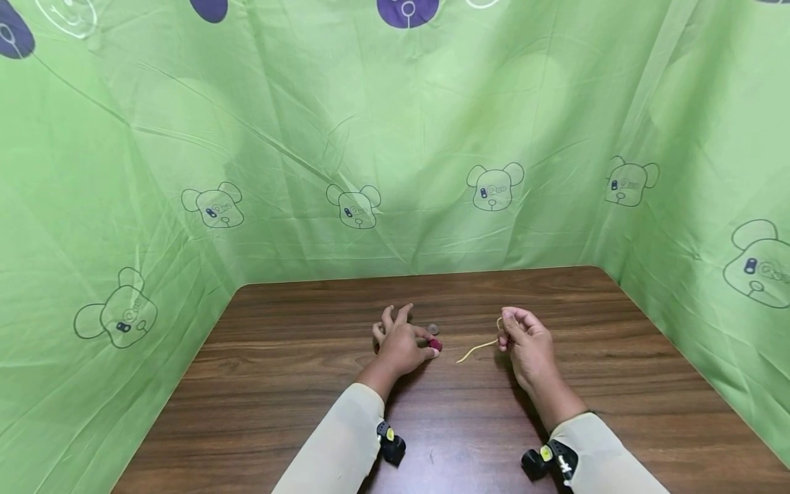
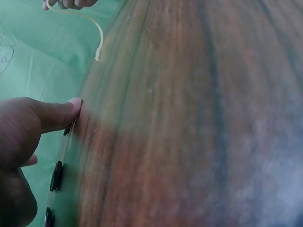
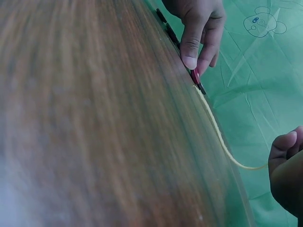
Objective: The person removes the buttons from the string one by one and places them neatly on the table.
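Observation:
My left hand (image 1: pixel 400 346) is low over the table, its thumb and forefinger pinching a red button (image 1: pixel 435 345) while the other fingers spread away. In the right wrist view the red button (image 3: pixel 196 75) appears edge-on between those fingertips. To the right, my right hand (image 1: pixel 527 343) pinches a yellow string (image 1: pixel 478 348) between thumb and forefinger. The string's loose end trails left toward the red button, with a gap between them in the head view. A grey button (image 1: pixel 433 329) lies just beyond the left fingertips.
Dark round pieces (image 2: pixel 56 176) lie on the brown wooden table (image 1: pixel 284 412), partly hidden by the left hand in the head view. Green cloth (image 1: pixel 420 233) printed with bear outlines hangs behind the table and along both sides.

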Tool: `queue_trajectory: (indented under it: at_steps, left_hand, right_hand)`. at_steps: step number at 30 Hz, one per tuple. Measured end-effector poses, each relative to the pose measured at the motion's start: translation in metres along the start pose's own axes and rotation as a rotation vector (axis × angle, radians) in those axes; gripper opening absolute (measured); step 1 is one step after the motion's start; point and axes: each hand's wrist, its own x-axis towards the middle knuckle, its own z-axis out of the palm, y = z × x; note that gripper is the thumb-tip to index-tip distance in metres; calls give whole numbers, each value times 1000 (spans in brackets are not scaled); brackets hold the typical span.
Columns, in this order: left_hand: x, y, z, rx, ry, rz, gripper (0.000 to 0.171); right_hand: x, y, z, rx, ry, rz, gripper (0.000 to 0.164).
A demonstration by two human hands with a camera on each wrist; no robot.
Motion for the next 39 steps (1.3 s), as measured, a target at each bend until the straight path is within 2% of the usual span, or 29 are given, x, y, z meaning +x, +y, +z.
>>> queue_trajectory:
  at_steps: [10,16,21,25,32,36,39]
  left_hand:
    - [1,-1,1,53,-11,13,29]
    - [0,-2,2,37,2,16,30]
    - [-3,-1,1,-25,41,14,27]
    - [-6,2,-2,-65,79,0,25]
    - [-11,9,-5,-158,128,-48,27]
    - [-15,19,-6,-230,138,-15,26]
    - [-16,25,-6,-236,149,32,24]
  right_hand:
    - [-1,0,-2,24,-29,-2,10]
    - [-1,0,-2,23,-67,23,13]
    - [-1,0,-1,-2,-121,61,13]
    - [-1,0,-1,-24,-129,76,16]
    - [-4,2,0,-52,-140,46,23]
    - [-4,4,0,-75,-196,15,23]
    - [-4,6,0,-100,-233,14,22]
